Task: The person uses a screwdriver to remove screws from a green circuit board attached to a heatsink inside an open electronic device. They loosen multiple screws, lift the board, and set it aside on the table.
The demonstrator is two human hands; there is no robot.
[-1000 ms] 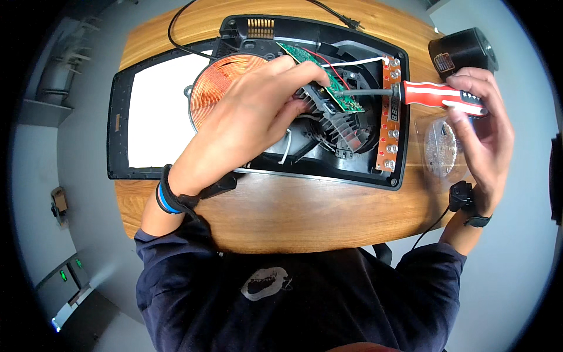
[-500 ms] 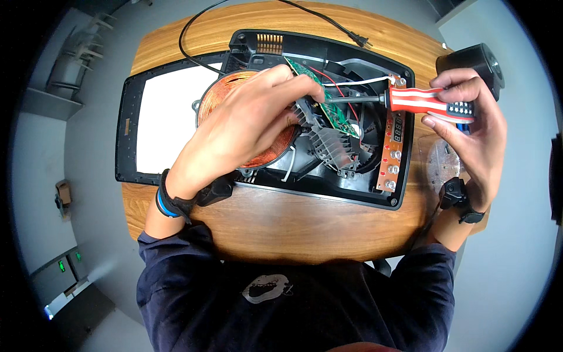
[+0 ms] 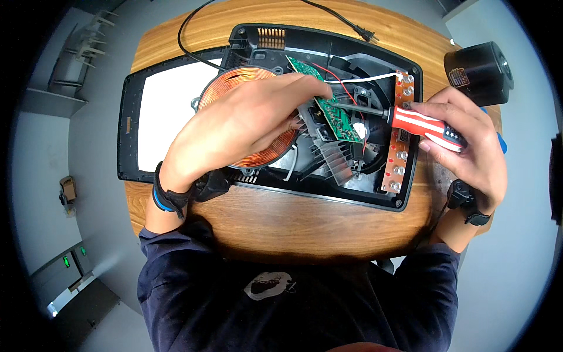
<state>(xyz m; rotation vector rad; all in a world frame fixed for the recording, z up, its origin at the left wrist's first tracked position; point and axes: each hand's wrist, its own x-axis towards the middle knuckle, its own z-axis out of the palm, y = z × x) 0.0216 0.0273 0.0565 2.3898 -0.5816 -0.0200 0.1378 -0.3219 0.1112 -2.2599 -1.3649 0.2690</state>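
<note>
My right hand [image 3: 463, 129] grips a screwdriver [image 3: 425, 127] by its red and white striped handle. The shaft points left, its tip against or close to the underside of a tilted green circuit board [image 3: 340, 120]. My left hand [image 3: 246, 117] reaches over a copper coil [image 3: 237, 79], its fingers closed on the upper part of the board. Grey heatsink fins [image 3: 334, 163] jut out below the board. All this sits in the opened black housing of an induction cooker [image 3: 334, 193]. A brown button board [image 3: 394, 170] runs along the housing's right side.
A black cylinder [image 3: 481, 73] stands at the table's right end. A black power cord with a plug [image 3: 365, 34] lies along the far edge. A black-framed white panel [image 3: 167, 117] lies left of the coil on the wooden table [image 3: 293, 229].
The screwdriver's handle has swung down, so the shaft now slants up to the left. My right hand has lowered with it. The circuit board has shifted slightly under my left hand.
</note>
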